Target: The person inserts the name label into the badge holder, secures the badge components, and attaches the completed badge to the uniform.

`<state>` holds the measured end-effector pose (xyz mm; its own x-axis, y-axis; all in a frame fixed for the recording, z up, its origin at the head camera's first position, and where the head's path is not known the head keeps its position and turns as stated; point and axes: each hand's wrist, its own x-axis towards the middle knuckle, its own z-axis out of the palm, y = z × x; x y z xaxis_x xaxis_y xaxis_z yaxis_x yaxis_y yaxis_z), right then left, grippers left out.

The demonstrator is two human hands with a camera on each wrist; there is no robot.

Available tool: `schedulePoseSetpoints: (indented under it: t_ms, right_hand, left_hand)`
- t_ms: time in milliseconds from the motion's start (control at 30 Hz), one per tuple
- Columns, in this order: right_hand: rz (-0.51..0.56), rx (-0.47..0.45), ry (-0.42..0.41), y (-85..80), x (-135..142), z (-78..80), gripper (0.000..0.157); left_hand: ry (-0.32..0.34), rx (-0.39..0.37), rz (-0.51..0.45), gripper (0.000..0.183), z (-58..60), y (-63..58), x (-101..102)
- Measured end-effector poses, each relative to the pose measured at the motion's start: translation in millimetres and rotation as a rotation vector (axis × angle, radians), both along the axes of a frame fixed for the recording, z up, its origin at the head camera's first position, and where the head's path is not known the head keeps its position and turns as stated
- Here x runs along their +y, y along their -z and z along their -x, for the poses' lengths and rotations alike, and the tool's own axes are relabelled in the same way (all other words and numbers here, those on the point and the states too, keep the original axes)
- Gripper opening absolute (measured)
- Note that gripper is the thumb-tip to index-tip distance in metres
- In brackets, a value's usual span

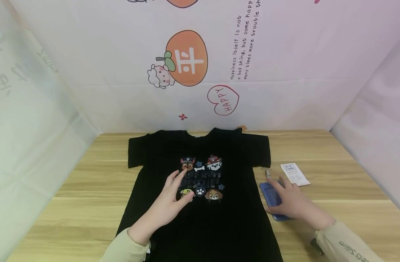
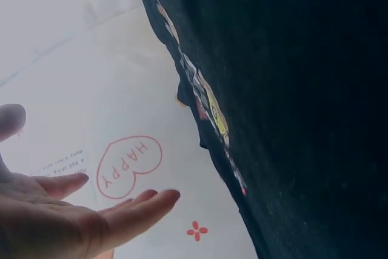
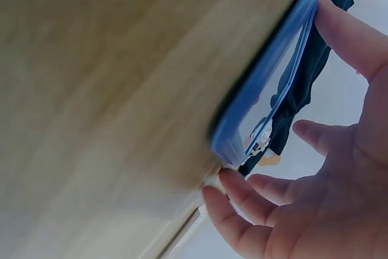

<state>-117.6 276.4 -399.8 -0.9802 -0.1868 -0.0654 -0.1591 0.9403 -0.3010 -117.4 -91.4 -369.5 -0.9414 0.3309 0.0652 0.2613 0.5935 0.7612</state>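
Observation:
A black T-shirt [image 1: 232, 222] with cartoon dog faces on its chest lies spread out, collar toward the wall. Over the print is my left hand [image 1: 168, 203], fingers spread and holding nothing; the left wrist view shows this hand [image 2: 66, 219] apart from the fabric. My right hand [image 1: 293, 202] spans a blue card holder [image 1: 269, 194] beside the shirt's right edge. In the right wrist view, the thumb is right at one end of the holder [image 3: 257, 89], with fingertips [image 3: 230, 177] near its opposite end. A small metal clip [image 1: 268, 173] lies beyond the holder.
A white printed card [image 1: 294, 174] lies right of the clip on the wooden table [image 1: 344, 182]. White patterned cloth [image 1: 121, 72] hangs behind and along both sides. Part of a dark object [image 1: 316, 246] shows under the right sleeve.

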Motion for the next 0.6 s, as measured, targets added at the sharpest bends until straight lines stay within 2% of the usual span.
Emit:
schedulePoseSetpoints:
  t_ms: [133,267,600]
  right_hand:
    - [0.019,-0.002,0.02,-0.7,0.5,3.4,0.102]
    - [0.068,-0.018,0.029,-3.0,1.5,6.9,0.105]
    - [0.195,-0.073,0.008,-9.3,16.5,15.3,0.101]
  left_hand:
    - [0.011,-0.037,-0.047,0.066,0.4,0.4,-0.2]
    - [0.029,-0.041,-0.077,0.065,0.2,-0.5,-0.8]
    - [0.042,-0.067,-0.13,0.065,0.5,2.1,-0.8]
